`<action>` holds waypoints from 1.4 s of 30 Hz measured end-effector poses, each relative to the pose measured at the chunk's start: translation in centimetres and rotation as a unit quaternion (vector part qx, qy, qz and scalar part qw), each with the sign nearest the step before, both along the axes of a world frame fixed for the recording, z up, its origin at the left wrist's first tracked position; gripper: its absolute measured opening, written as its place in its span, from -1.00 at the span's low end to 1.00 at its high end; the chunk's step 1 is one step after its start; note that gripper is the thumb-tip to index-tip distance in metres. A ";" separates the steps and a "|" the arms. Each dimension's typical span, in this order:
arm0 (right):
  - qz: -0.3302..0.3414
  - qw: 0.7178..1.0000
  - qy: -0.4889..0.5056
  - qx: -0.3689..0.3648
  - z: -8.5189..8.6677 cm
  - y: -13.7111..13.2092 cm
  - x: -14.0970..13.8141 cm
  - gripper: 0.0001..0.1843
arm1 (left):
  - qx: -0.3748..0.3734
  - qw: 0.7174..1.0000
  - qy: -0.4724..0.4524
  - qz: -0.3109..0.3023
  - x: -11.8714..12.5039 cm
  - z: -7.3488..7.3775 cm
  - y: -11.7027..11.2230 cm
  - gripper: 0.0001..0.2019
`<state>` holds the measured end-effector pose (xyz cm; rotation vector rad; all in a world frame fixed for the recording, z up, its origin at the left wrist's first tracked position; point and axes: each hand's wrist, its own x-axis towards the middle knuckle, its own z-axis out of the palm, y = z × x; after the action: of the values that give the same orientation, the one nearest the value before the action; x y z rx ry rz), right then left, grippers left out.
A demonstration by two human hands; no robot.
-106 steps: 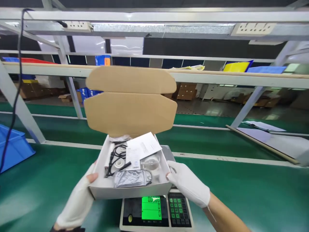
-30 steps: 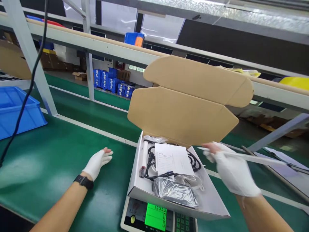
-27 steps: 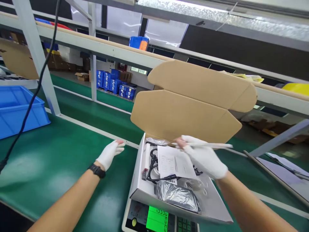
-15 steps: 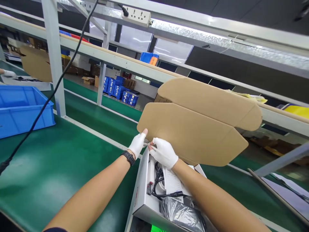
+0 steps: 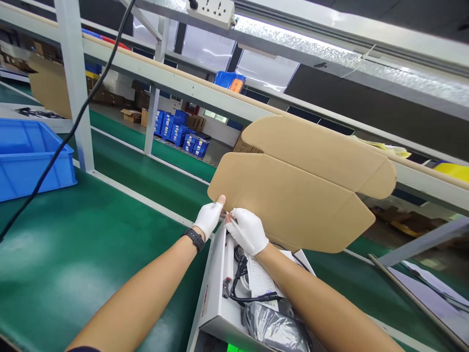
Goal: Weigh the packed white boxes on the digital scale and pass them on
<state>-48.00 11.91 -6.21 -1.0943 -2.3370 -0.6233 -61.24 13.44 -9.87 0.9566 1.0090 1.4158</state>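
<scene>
An open white cardboard box (image 5: pixel 210 298) stands in front of me, its brown-lined lid (image 5: pixel 293 195) folded up and back. At the box's far left corner, my left hand (image 5: pixel 208 217) in a white glove is closed, thumb up near the lid's lower edge; its other fingertips are hidden. Right beside it, my gloved right hand (image 5: pixel 248 231) pinches something small at the same corner, too hidden to name. Inside the box lie a black cable (image 5: pixel 240 278), a printed sheet (image 5: pixel 258 274) and a plastic-wrapped dark item (image 5: pixel 274 325). My right forearm covers part of the contents.
A blue plastic bin (image 5: pixel 36 168) sits on the green work surface (image 5: pixel 120 234) at left. A black cord (image 5: pixel 78 115) hangs in front of a white metal post (image 5: pixel 75 88). A rail (image 5: pixel 183 90) crosses behind the lid, and a power strip (image 5: pixel 212 11) is mounted above.
My view has shifted slightly. Both hands stay at the box corner and have drawn a little closer together. The co-worker's gloved hand at far left is out of view.
</scene>
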 end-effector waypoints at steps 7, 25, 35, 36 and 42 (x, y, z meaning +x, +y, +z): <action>0.023 0.999 0.017 0.040 -0.4 0.3 0.1 -0.74 | -0.014 1.000 0.014 0.018 0.1 -0.3 0.5 -0.40; 0.028 0.998 0.020 0.044 -0.5 0.2 0.1 -0.75 | -0.016 1.000 0.019 0.013 0.1 0.0 0.2 -0.42; 0.072 0.891 0.372 -0.249 3.7 -0.8 0.9 -0.72 | 0.007 1.000 0.019 0.003 0.0 -0.3 0.4 -0.38; 0.088 0.868 0.408 -0.270 4.8 -1.3 1.4 -0.69 | 0.012 1.000 0.008 -0.007 -0.1 -0.4 0.3 -0.38; 0.057 0.863 0.461 -0.200 8.7 -7.3 8.4 -0.63 | -0.043 0.997 0.053 0.033 -2.3 -4.9 -0.9 -0.49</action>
<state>-39.55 4.60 2.48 -1.0714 -1.6544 0.4111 -63.58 12.59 -14.78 0.9498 1.1805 1.3770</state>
